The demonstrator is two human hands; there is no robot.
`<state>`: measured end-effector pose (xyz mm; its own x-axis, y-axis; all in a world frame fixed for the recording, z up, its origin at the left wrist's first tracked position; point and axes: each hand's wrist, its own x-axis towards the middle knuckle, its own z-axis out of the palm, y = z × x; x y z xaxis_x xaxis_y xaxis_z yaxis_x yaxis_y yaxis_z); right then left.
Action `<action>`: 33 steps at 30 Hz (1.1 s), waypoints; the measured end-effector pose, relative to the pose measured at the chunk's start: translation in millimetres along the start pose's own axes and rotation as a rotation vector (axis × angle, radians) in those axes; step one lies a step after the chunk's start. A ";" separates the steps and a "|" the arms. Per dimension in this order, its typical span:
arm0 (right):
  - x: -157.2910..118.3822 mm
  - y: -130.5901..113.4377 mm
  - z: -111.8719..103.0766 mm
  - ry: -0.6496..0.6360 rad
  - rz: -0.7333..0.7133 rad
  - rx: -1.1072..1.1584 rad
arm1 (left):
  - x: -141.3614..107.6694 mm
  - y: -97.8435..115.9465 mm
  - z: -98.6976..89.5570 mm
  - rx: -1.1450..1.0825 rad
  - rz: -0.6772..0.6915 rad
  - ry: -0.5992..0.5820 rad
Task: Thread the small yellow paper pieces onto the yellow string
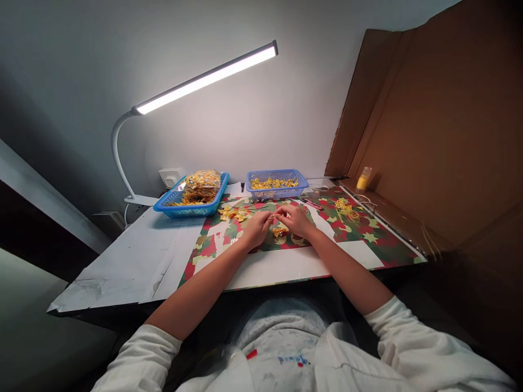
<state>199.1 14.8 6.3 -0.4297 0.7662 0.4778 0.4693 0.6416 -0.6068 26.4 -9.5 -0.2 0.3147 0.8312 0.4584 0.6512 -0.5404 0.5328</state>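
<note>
My left hand (258, 227) and my right hand (295, 219) meet over the front middle of the table. Thumb and fingers are pinched together on both, with a thin yellowish strand (275, 216) between the fingertips; its exact kind is too small to make out. Just below the fingers is a yellow ribbon-like piece (280, 232); whether it hangs from the strand or lies on the table I cannot tell. Left of my hands lie several yellow bow-like pieces (235, 213). A loose heap of yellow strings (346, 211) rests to the right.
A blue basket (192, 211) holds a clear bag of yellow pieces at the back left. Behind my hands stands a lilac basket (278, 192) of yellow pieces. A lit lamp (208, 76) arches above. Cardboard (441, 125) walls the right side, near a small bottle (363, 178).
</note>
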 end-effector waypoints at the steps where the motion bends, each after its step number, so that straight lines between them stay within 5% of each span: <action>1: -0.2 -0.2 0.0 -0.009 0.016 0.009 | 0.0 -0.3 0.3 0.002 -0.003 0.000; 33: 1.0 1.7 0.0 -0.109 0.111 0.121 | -0.6 -1.4 0.0 -0.015 -0.021 -0.064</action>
<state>199.5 16.6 5.8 -0.4641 0.8196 0.3361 0.4256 0.5390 -0.7269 25.2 -9.3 -1.2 0.3447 0.8488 0.4009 0.6479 -0.5242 0.5527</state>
